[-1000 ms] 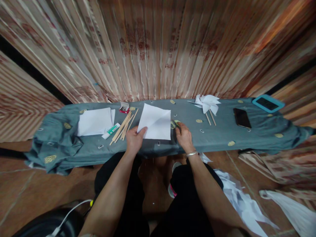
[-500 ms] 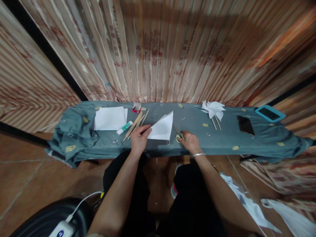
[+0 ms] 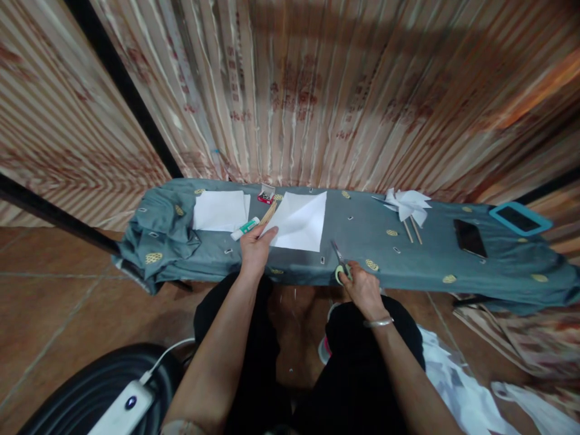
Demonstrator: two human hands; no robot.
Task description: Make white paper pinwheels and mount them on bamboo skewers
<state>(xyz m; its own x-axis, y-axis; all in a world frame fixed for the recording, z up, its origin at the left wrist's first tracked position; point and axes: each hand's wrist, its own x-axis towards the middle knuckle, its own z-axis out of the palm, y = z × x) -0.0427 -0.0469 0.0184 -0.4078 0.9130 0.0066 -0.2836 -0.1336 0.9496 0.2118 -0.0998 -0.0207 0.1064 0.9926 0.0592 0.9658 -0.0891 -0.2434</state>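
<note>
My left hand grips the left edge of a white sheet of paper, thumb on top. The sheet is spread open, with a diagonal crease across it. To its right, my right hand is closed around the green handles of a pair of scissors, whose blades point away from me and lie apart from the paper. Just beyond my left hand are a glue stick and several wooden sticks, partly hidden by the hand and the sheet.
A stack of white paper lies at the left, with a small red box behind the sticks. Paper pinwheels on sticks, a black phone and a blue-framed tablet are at the right. A cloth covers the narrow table.
The paper, folded to a point before, is now opened out flat. My right hand has drawn the scissors back and slightly right, away from the sheet. The whole view has shifted.
</note>
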